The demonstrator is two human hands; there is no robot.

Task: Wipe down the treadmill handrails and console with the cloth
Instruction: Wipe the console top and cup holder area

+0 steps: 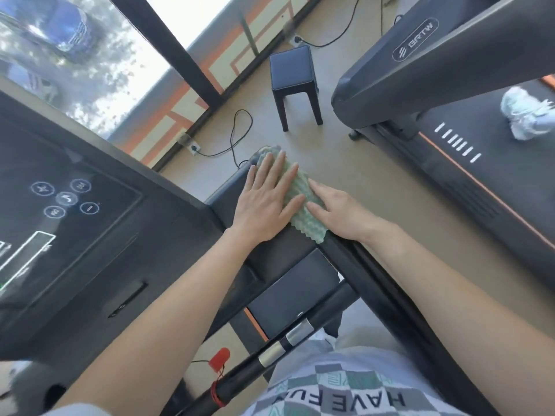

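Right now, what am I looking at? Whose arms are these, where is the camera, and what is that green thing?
There is no robot here. A person wears one camera on the head, looking down, so the two arms are the person's own, and the view is tilted. The left hand lies flat, fingers straight, on a green cloth spread over a black treadmill handrail. The right hand rests on the cloth's other edge, fingers touching it. Neither hand grips anything. To the left is the console with lit buttons. On the floor beyond stand a stool and a second treadmill. A red clip shows lower down.
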